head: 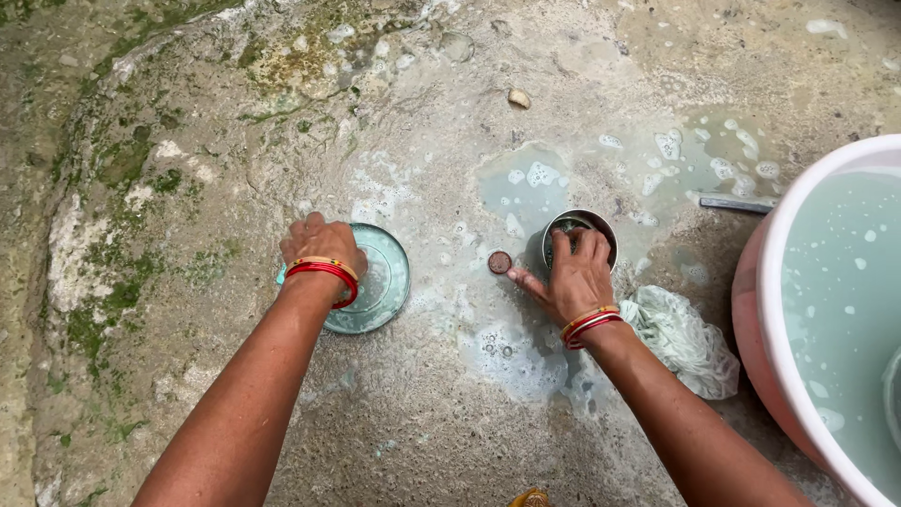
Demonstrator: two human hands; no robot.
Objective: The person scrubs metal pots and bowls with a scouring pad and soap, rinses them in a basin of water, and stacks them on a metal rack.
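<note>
The left hand [322,246] is resting on a round metal plate [375,282] lying flat on the wet floor [422,404], fingers curled at its edge. The right hand [572,277] is gripping the rim of a steel cup [579,228] standing just beside a small brown disc [499,262], with a cloth [683,340] and a tub [826,310] lying near.

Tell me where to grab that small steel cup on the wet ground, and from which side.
Grip the steel cup by its rim from above. It stands upright, mouth open upward, and the right hand already covers its near edge with fingers over the rim. The far rim is bare, so pinching there, likely with fingers inside and thumb outside, looks easiest. The small brown disc lies apart on the left.
</note>
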